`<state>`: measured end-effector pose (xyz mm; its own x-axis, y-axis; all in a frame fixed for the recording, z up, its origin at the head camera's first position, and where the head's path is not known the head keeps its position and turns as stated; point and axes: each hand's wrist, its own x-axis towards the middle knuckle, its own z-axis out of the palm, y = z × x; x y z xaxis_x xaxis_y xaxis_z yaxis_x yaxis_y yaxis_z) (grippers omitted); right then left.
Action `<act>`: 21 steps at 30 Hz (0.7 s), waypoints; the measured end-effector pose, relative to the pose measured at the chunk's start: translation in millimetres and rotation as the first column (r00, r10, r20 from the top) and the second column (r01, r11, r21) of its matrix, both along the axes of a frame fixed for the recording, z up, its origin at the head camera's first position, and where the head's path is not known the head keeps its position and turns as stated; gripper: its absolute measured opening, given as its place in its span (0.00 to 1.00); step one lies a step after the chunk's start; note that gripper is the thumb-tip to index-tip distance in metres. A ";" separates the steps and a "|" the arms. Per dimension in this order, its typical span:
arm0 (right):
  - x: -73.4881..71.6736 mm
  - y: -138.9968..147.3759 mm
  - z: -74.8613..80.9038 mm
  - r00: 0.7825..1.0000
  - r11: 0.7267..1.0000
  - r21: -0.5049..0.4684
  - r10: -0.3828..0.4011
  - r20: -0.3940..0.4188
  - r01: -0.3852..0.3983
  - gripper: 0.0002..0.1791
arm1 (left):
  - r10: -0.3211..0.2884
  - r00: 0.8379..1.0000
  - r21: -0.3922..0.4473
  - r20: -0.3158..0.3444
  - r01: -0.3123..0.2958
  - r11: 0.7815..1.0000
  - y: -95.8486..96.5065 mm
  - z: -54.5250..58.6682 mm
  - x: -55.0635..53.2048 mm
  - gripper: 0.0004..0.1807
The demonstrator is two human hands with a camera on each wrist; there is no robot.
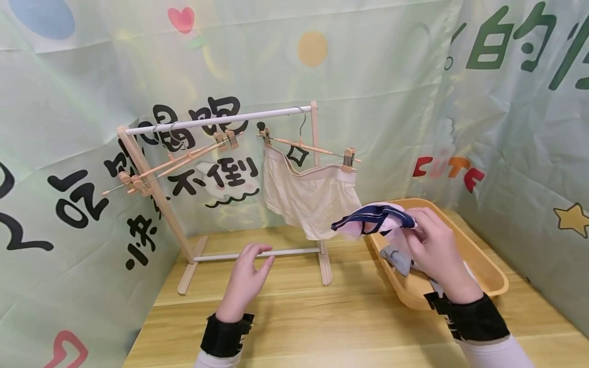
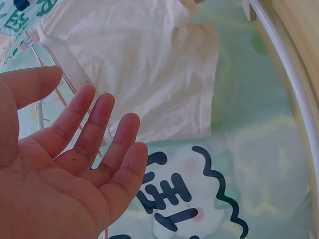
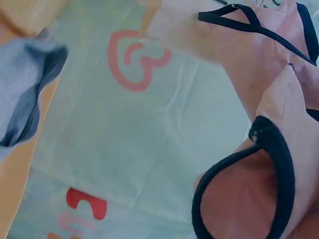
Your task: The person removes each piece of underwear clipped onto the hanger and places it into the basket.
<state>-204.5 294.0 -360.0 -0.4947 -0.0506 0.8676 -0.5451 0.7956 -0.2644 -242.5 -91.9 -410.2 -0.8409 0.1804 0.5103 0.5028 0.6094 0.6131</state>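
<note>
Above the wood-grain tabletop [image 1: 313,322], my right hand [image 1: 434,250] pinches navy-trimmed pink underwear [image 1: 391,213] by one end, seemingly so it clears the orange basin [image 1: 494,281], my left hand [image 1: 246,278] empty and relaxed.

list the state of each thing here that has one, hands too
left hand, open, empty
right hand, gripping navy-trimmed pink garment
navy-trimmed pink garment, bunched
cream shorts, clipped up, hanging
leftmost two hangers, bare
orange basin, holding grey cloth
wooden rack, upright
</note>
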 end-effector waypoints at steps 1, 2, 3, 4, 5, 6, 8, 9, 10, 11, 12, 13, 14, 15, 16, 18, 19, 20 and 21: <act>-0.8 2.8 0.1 1.000 1.000 -0.010 -0.009 -0.019 0.008 0.11 | 0.000 1.000 0.000 0.000 0.000 1.000 0.2 0.0 0.1 0.12; -1.5 5.4 0.2 0.999 1.000 -0.019 -0.021 -0.038 0.020 0.11 | -0.002 1.000 0.001 -0.003 0.002 1.000 0.3 -0.4 -0.3 0.12; -2.0 8.0 0.4 0.998 0.999 -0.034 -0.031 -0.054 0.029 0.10 | -0.003 1.000 0.002 -0.006 0.003 1.000 0.3 -0.6 -0.4 0.11; -2.5 10.5 0.8 0.997 0.998 -0.046 -0.042 -0.067 0.039 0.10 | -0.004 1.000 0.003 -0.008 0.004 1.000 0.4 -0.8 -0.6 0.11; -2.6 13.5 1.0 0.996 0.997 -0.056 -0.056 -0.071 0.052 0.10 | -0.004 1.000 0.005 -0.006 0.004 1.000 0.5 -0.5 -0.2 0.11; -2.5 16.5 1.1 0.995 0.996 -0.064 -0.070 -0.068 0.065 0.09 | -0.004 1.000 0.005 -0.004 0.004 1.000 0.5 -0.3 0.1 0.11; -2.6 22.4 1.8 0.993 0.993 -0.082 -0.095 -0.073 0.089 0.09 | -0.005 1.000 0.002 0.001 0.005 1.000 0.5 0.1 0.6 0.11; -2.6 25.6 2.3 0.992 0.991 -0.087 -0.105 -0.073 0.098 0.08 | -0.004 1.000 0.000 0.006 0.004 1.000 0.5 0.4 0.9 0.11; -2.1 28.9 2.7 0.991 0.990 -0.088 -0.117 -0.064 0.111 0.08 | -0.004 1.000 -0.001 0.010 0.004 1.000 0.6 0.5 0.9 0.11; -1.8 32.2 3.0 0.990 0.988 -0.089 -0.130 -0.057 0.124 0.07 | -0.004 1.000 -0.003 0.013 0.004 1.000 0.7 0.4 0.8 0.11; -1.6 35.1 3.7 0.989 0.987 -0.090 -0.138 -0.056 0.133 0.07 | -0.005 1.000 -0.004 0.015 0.005 1.000 0.7 0.2 0.6 0.12; -1.4 37.7 4.2 0.988 0.986 -0.091 -0.146 -0.059 0.140 0.06 | -0.005 1.000 -0.005 0.018 0.006 1.000 0.7 0.2 0.6 0.12; -1.3 40.1 4.4 0.987 0.985 -0.090 -0.152 -0.060 0.146 0.06 | -0.006 1.000 -0.005 0.021 0.007 1.000 0.8 0.0 0.5 0.12; -1.3 42.6 4.3 0.986 0.984 -0.086 -0.161 -0.048 0.157 0.06 | -0.008 1.000 -0.002 0.023 0.008 1.000 0.8 -0.1 0.5 0.12; -1.7 44.8 3.8 0.985 0.983 -0.083 -0.170 -0.039 0.167 0.05 | -0.007 1.000 -0.003 0.025 0.008 1.000 0.7 -0.2 0.6 0.12; -3.3 48.9 2.2 0.983 0.981 -0.080 -0.182 -0.022 0.179 0.05 | -0.009 1.000 -0.001 0.026 0.009 1.000 0.5 -0.6 0.5 0.12; -4.4 51.2 0.8 0.982 0.980 -0.077 -0.186 -0.009 0.185 0.05 | -0.008 1.000 -0.002 0.027 0.008 1.000 0.4 -0.6 0.6 0.12; -5.8 53.5 -0.7 0.981 0.979 -0.072 -0.192 0.008 0.192 0.05 | -0.009 1.000 -0.001 0.027 0.009 1.000 0.3 -0.5 0.7 0.12; -7.2 56.1 -2.4 0.980 0.978 -0.065 -0.196 0.031 0.197 0.05 | -0.009 1.000 -0.002 0.025 0.009 1.000 0.3 -0.4 0.7 0.12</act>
<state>-211.7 350.1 -362.3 -0.5105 0.1074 0.8531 -0.3726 0.8665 -0.3321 -241.8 -91.6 -410.6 -0.8516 0.1892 0.4889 0.4930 0.6062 0.6241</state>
